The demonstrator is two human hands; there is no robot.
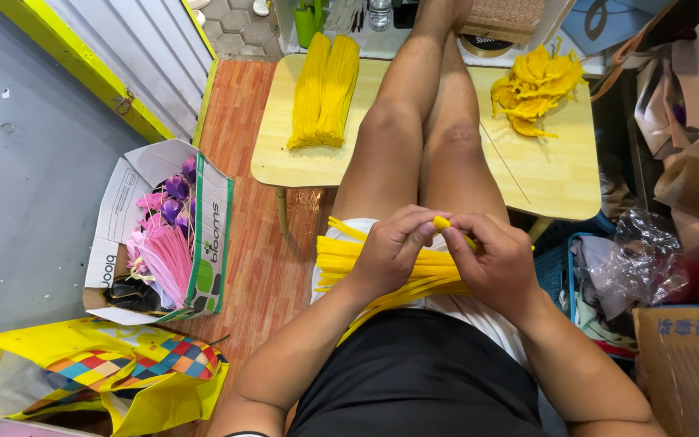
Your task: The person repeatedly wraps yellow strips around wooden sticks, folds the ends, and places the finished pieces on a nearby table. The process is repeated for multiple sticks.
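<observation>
Pinching the same yellow pipe cleaner (443, 224), the left hand (390, 251) and the right hand (495, 260) meet just above the lap; the fingers of both hands are pressed together on its bent end, thumb against forefinger. Under the hands, a bundle of yellow pipe cleaners (366, 263) lies across the thighs, on the white shorts (479, 311), and some ends stick out to the person's left side; the legs stretch forward and rest on a low wooden table (552, 174).

On this table, left of the legs, a long pile of yellow stems (325, 89) lies straight; right of the legs sits a heap of finished yellow flowers (535, 85), and a thin stick (505, 163) lies near it.

On the floor, at the left, an open cardboard box (163, 235) holds pink and purple pieces; just below it stands a yellow bag (99, 376) with a coloured check pattern. At the right, clear plastic wrap (637, 259) and another brown carton (689, 364) are crowded together.
</observation>
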